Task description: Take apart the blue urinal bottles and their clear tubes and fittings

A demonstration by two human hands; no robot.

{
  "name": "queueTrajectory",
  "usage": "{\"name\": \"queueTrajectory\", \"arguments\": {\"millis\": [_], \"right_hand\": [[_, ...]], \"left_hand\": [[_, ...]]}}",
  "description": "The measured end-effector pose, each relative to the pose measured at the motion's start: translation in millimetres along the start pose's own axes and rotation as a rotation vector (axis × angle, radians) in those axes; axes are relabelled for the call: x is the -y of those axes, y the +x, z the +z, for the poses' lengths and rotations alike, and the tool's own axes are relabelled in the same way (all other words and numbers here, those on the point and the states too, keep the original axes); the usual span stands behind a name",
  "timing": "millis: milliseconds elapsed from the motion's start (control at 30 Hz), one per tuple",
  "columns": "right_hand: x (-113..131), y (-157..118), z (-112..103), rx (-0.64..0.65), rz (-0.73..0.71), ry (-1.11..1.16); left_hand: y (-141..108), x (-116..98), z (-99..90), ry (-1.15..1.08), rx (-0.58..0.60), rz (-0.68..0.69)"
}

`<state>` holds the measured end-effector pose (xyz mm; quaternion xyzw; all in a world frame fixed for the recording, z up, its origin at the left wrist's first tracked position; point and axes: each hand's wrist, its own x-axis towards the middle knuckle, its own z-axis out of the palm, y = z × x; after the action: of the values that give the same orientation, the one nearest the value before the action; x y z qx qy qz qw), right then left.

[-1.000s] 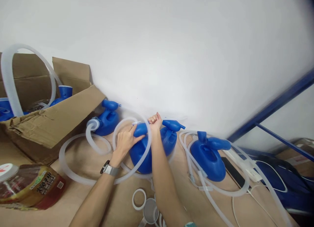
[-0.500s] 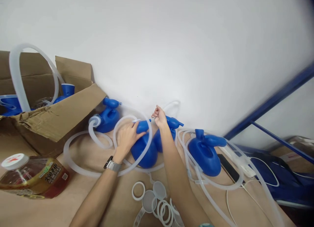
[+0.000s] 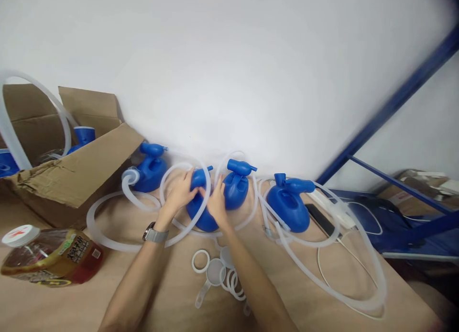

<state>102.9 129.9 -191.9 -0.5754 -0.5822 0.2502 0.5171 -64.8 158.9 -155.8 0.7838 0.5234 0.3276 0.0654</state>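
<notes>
- Rounded blue plastic vessel with a short spout (image 3: 199, 198), standing on the tan tabletop (image 3: 161, 284) close to the white wall (image 3: 229, 73), gripped from both sides.
- Left hand (image 3: 180, 194) wrapped around the vessel's left flank, fingers curled over its top; steel wristwatch (image 3: 154, 235) on that wrist.
- Right hand (image 3: 217, 204) pressed against the vessel's right flank, fingers spread, palm on the plastic.
- Translucent white flexible hose (image 3: 168, 179) looping around the vessel and the left hand, its coil lying on the table.
- Second blue vessel with a capped spout (image 3: 234, 184) just beside the right hand, touching or nearly touching the held one; cannot tell which.
- Third blue vessel (image 3: 288, 206) further right, ringed by more clear tubing (image 3: 358, 293).
- Fourth blue vessel (image 3: 150, 167) to the left, against the wall, a hose end at its mouth.
- White plastic rings and round caps (image 3: 215, 272) scattered on the table between the forearms.
- Open brown cardboard box (image 3: 75, 174) at far left, holding more blue parts and a hose.
- Clear bottle of dark liquid with a white cap (image 3: 50, 258) lying on its side at front left.
- Blue metal shelf frame (image 3: 390, 107) at right.
</notes>
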Motion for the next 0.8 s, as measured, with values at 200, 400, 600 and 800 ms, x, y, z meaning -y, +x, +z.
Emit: {"name": "queueTrajectory", "arguments": {"millis": [200,400,600,800], "right_hand": [[1,1,-5,0.112,-0.046,-0.142],[-4,11,-8,0.132,-0.038,-0.087],[-7,13,-10,0.150,0.010,-0.076],[-5,18,-15,0.184,0.058,-0.085]], "left_hand": [[5,36,-13.7,-0.102,-0.015,0.005],[20,68,-12.0,0.013,-0.007,0.073],[57,58,4.4,0.142,0.131,0.321],[78,58,-0.1,0.296,0.225,0.461]]}}
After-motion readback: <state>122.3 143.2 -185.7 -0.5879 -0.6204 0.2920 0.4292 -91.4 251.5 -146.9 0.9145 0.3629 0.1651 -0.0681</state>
